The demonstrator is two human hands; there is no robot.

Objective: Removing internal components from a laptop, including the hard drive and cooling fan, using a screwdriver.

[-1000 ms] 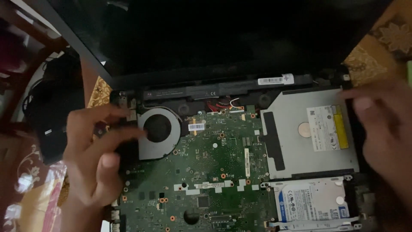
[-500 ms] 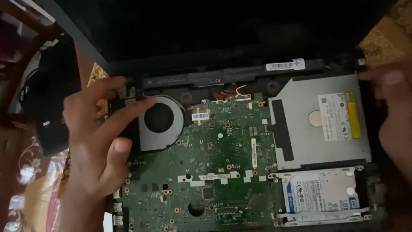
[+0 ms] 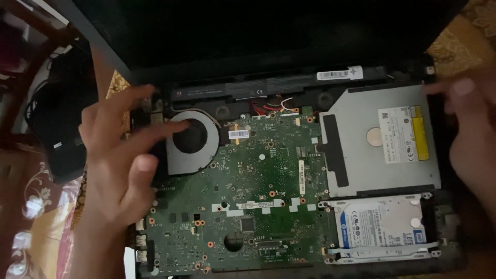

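The left hand [image 3: 121, 155] is spread open, holding nothing, fingertips on the one cooling fan [image 3: 192, 140] at ten o'clock on the single green motherboard [image 3: 258, 196]. The right hand [image 3: 473, 129], loosely open, touches the one silver optical drive [image 3: 380, 139] at two o'clock, above one hard drive [image 3: 380, 227].

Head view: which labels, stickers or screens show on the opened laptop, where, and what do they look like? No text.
Optical drive label: right, on the grey drive, white rectangle with a yellow strip.
Hard drive label: lower right, white with blue edge.
Barcode sticker: top, on the black battery bar, narrow white strip.
Small sticker: on the green motherboard beside the fan, white.
Laptop screen: top, black, unlit.
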